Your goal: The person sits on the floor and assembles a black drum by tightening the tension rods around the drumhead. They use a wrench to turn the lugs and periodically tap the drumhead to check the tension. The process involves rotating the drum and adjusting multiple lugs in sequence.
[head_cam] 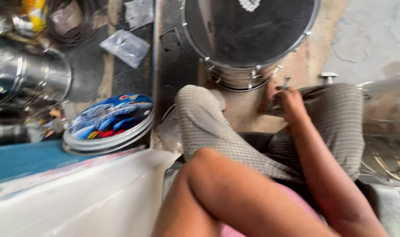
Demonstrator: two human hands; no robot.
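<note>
My right hand [291, 104] is closed around a small metal tool [287, 82], held just below the rim of a steel drum [235, 77] with a black head. The drum stands on the floor in front of my legs, which are in checked trousers [209, 127]. A bare foot [269, 94] rests beside the drum's lower rim, next to my hand. My left arm crosses the foreground with the elbow bent [204, 162]; the hand itself is out of the picture.
A smaller round drum with a blue printed head [108, 120] sits to the left. Shiny metal cylinders [28, 74] lie at far left, with a clear plastic bag [125, 46] and dark coiled cable [72, 26] behind. A white ledge [77, 197] fills the lower left.
</note>
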